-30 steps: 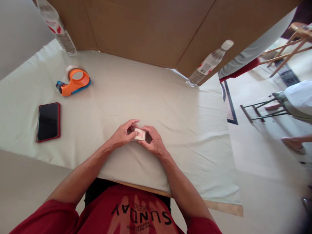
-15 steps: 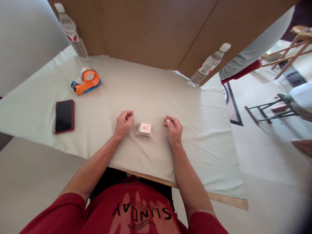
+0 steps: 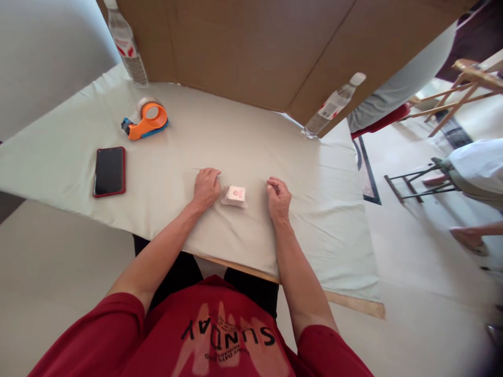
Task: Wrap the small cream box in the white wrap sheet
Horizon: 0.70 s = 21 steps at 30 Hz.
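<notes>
A small pale block with a red print [image 3: 236, 193], wrapped in clear film, lies on the cloth-covered table [image 3: 220, 131] between my hands. Just left of it rests my left hand [image 3: 207, 188], palm down, its fingers curled; whether anything is under them is hidden. My right hand [image 3: 279, 199] lies a short way right of the block, thumb against curled fingers, with nothing visible in it. Neither hand seems to hold the block.
An orange and blue tape dispenser [image 3: 149, 121] and a red-cased phone [image 3: 110, 172] lie at the left. Two clear bottles [image 3: 128, 47] [image 3: 332, 107] stand by the brown cardboard panel [image 3: 243, 47]. Other people sit near stools [image 3: 420, 180] at the right.
My left hand has turned palm down and its fingers now curl beside the block. My right hand's fingers have drawn closer together. The whole view has shifted slightly.
</notes>
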Tool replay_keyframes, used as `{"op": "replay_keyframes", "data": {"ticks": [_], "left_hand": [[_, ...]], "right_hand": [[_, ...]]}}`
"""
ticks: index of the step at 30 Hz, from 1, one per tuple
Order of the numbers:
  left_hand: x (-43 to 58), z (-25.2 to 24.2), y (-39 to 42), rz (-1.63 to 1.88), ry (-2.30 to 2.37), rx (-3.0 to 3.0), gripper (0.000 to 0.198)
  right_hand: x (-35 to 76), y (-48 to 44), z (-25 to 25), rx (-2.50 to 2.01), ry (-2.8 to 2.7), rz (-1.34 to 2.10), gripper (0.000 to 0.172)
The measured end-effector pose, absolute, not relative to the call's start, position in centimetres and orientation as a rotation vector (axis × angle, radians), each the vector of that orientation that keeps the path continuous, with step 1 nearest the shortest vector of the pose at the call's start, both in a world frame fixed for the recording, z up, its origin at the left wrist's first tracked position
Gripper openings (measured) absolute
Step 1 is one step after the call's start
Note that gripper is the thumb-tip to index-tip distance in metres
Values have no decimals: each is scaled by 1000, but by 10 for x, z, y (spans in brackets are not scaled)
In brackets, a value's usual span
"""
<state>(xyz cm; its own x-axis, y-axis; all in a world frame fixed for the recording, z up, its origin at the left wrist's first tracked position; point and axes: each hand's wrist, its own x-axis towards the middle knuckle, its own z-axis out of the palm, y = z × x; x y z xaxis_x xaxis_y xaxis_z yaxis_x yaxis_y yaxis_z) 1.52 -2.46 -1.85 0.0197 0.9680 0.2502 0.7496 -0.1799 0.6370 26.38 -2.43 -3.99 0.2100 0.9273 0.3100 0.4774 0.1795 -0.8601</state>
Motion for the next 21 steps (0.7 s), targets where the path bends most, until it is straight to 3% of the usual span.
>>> {"op": "replay_keyframes", "data": {"ticks": [11,21], "left_hand": [[12,-16,-65,651,1814,2202,51],[-14,-18,-136,665,1892,2234,49]], "right_hand": [[268,-71,-33,-1845,-1953,221,51],[295,-128,-37,-1965,-1908,84,52]]}}
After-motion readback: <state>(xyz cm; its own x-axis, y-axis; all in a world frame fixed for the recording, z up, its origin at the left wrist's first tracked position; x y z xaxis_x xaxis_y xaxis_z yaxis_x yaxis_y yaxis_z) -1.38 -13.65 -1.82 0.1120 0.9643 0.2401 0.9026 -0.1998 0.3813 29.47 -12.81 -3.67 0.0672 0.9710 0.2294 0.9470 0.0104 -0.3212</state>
